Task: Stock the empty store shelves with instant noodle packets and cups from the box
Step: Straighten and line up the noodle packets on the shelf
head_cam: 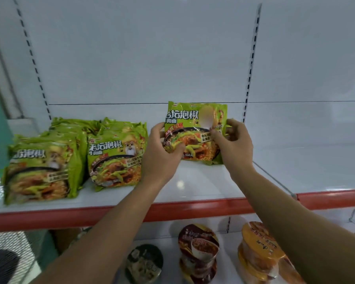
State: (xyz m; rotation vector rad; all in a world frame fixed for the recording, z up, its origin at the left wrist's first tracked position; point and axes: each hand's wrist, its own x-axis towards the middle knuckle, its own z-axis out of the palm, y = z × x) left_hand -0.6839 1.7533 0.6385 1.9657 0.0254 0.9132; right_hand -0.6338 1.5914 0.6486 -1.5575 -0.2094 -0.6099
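1. Far left on the upper shelf [195,181], a leaning row of green noodle packets [41,167] stands close to the shelf's red front lip [111,215].
2. Just to its right a second row of packets [116,158] stands the same way, set a little further back.
3. The left hand [162,152] reaches up from below with the forearm angled right. Its thumb lies across the front of the held packet [195,130] at the lower left corner and the fingers curl behind, gripping it. The hand fills the narrow gap beside the second row.
4. The held packet is upright, face forward, with its lower edge at the shelf surface, well back from the lip.
5. The right hand [234,144] pinches the packet's right edge, thumb in front and fingers wrapped behind, with the wrist bent inward.
6. Right of that hand lies bare white shelf, running past the slotted upright [251,64].
7. On the shelf below stand a dark cup [145,263], brown stacked cups [198,253] and orange stacked cups [258,257].
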